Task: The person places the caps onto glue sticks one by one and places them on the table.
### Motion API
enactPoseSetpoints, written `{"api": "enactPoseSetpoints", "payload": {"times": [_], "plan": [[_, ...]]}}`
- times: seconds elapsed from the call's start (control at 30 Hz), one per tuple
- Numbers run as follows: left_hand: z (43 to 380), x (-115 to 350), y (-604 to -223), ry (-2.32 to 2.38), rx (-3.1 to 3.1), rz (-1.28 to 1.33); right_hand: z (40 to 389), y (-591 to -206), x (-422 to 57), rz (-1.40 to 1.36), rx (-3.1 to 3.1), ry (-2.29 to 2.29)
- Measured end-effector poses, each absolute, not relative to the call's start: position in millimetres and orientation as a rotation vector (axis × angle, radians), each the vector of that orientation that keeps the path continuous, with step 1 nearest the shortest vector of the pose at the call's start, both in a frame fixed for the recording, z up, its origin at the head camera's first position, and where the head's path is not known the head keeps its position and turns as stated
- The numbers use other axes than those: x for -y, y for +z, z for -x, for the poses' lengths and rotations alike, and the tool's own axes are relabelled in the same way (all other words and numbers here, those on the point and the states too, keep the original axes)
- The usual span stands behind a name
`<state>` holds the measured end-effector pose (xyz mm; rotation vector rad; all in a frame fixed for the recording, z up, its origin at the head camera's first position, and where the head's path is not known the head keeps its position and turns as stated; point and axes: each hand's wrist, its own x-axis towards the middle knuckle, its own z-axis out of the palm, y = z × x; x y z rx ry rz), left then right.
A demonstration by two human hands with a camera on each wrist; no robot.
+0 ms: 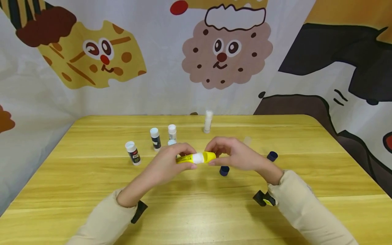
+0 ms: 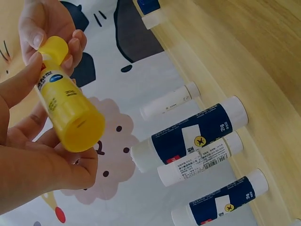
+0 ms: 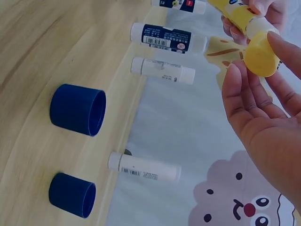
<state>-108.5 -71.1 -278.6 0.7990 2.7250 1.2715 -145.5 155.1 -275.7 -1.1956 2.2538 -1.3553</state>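
My left hand (image 1: 166,163) grips a yellow glue stick (image 1: 184,159) by its body, tilted above the table. Its white collar (image 1: 198,158) shows between body and cap. With thumb and fingers, my right hand (image 1: 237,156) pinches the yellow cap (image 1: 210,157) at the collar's end. In the right wrist view the cap (image 3: 261,54) sits at a slant to the glue stick (image 3: 235,16); whether it still touches the collar I cannot tell. The round yellow base (image 2: 83,129) faces the left wrist camera.
Several uncapped glue sticks stand upright beyond and left of my hands: navy ones (image 1: 155,140) (image 1: 133,153) and white ones (image 1: 208,121) (image 1: 172,131). Another (image 1: 172,142) is partly hidden behind my left hand. Two navy caps (image 1: 224,171) (image 1: 272,156) and a translucent cap (image 1: 247,140) lie rightward.
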Motion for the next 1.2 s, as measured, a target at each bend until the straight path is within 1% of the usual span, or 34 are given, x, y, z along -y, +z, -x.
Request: {"api": "enactPoseSetpoints", "payload": {"times": [0.9, 1.2], "plan": [[107.2, 69.0, -277.7, 1.241, -2.793, -0.834, 141.1, -278.3, -149.5, 1.213, -2.197, -1.446], [107.7, 69.4, -278.6, 1.249, -2.780, -0.847, 143.0, -282.6, -149.2, 1.271, -2.163, -1.483]]}}
